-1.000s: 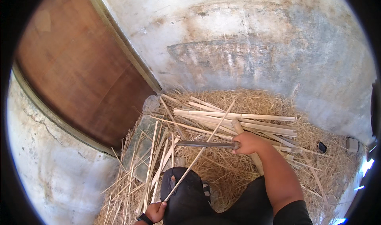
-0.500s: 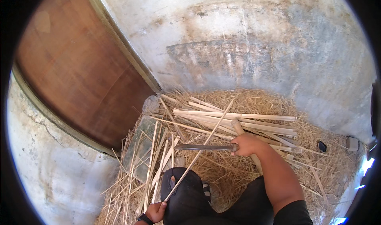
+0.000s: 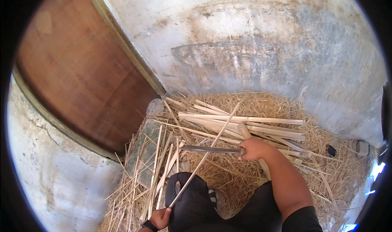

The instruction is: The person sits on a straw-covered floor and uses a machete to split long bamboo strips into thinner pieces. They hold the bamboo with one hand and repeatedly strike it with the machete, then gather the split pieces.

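Beside my left knee, my left hand (image 3: 160, 218) is closed round the near end of a long, thin bamboo strip (image 3: 190, 177). The strip slants up and away to the right over the litter. My right hand (image 3: 254, 148) grips the handle of a long, dark-bladed knife (image 3: 198, 149). Its blade points left and crosses the strip roughly midway; I cannot tell whether the two touch. Under my right hand and forearm lies a thick wooden stick (image 3: 243, 130), partly hidden by them.
A pile of pale split strips (image 3: 269, 120) lies ahead on straw-like shavings (image 3: 277, 103). Thinner strips (image 3: 154, 170) lie at the left by a clear plastic sheet (image 3: 141, 158). A brown door panel (image 3: 90, 72) and a stained wall (image 3: 253, 40) stand close. A small black object (image 3: 331, 151) rests at the right.
The knife's tip has swung slightly upward and away, so the blade tilts a little more. My left hand and the strip have hardly moved.
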Demonstrator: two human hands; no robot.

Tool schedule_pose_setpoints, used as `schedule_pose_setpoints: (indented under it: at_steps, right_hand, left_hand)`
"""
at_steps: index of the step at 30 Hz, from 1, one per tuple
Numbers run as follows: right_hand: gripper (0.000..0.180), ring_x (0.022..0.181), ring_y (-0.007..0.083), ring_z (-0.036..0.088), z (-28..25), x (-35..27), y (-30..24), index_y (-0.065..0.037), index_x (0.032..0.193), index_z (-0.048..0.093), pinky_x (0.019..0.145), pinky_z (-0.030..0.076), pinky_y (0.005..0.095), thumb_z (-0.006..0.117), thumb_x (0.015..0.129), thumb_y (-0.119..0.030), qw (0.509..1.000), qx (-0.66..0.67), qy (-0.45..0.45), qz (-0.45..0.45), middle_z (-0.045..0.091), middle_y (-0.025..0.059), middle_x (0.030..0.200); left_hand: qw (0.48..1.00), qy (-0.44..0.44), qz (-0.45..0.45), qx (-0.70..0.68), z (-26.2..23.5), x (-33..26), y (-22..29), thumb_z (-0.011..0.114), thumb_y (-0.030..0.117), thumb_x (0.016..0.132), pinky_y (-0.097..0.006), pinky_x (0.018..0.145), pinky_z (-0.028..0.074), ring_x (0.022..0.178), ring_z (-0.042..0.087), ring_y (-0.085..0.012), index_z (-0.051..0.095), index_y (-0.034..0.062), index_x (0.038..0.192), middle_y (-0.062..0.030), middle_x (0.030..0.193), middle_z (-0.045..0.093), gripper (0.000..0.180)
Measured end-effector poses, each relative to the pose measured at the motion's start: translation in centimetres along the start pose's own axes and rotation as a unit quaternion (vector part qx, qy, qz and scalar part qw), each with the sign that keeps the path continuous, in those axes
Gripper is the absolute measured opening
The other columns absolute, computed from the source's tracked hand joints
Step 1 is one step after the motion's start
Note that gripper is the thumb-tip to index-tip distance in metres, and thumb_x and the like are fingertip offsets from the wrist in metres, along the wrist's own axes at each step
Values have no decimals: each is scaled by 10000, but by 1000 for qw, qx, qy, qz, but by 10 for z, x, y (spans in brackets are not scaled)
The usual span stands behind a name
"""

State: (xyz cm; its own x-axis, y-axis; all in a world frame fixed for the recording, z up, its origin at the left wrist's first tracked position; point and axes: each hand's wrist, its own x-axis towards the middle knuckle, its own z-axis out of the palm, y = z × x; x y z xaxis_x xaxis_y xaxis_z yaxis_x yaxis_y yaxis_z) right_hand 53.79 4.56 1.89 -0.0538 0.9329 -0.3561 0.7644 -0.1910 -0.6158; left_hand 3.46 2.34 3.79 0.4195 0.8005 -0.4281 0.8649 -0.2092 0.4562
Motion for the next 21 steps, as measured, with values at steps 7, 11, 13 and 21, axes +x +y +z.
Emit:
schedule_pose_setpoints:
  at_steps: [7, 11, 13, 21]
  right_hand:
    - [450, 954, 338, 662, -7, 8, 38, -50, 1125, 663, 833, 511, 420, 774, 778, -315, 970, 117, 175, 123, 692, 188, 1011]
    - [476, 956, 312, 664, 3, 7, 35, -45, 1138, 657, 825, 512, 413, 781, 771, -323, 984, 94, 133, 68, 693, 167, 1022]
    - [483, 955, 294, 665, 4, 3, 19, -47, 1145, 657, 823, 510, 410, 782, 770, -325, 996, 36, 70, 28, 696, 152, 1023]
    - [467, 926, 294, 667, -2, 9, 53, -65, 1129, 666, 817, 509, 412, 784, 771, -342, 978, 86, 162, 101, 701, 142, 990]
  left_hand:
    - [999, 7, 0, 41, 2, 2, -6, 318, 489, 1029, -460, 650, 471, 680, 623, -405, 606, -18, 781, -228, 682, 607, 633]
    - [999, 10, 8, 30, -1, 3, 7, 325, 488, 1027, -462, 647, 467, 678, 616, -412, 606, -19, 787, -231, 687, 604, 627]
    - [1000, 11, 12, 10, -1, 1, 11, 324, 491, 1026, -466, 649, 466, 679, 612, -419, 605, -20, 789, -235, 691, 604, 629]
    - [999, 12, 15, 27, -4, -1, 19, 322, 489, 1025, -471, 652, 468, 686, 613, -427, 604, -19, 789, -232, 687, 607, 627]
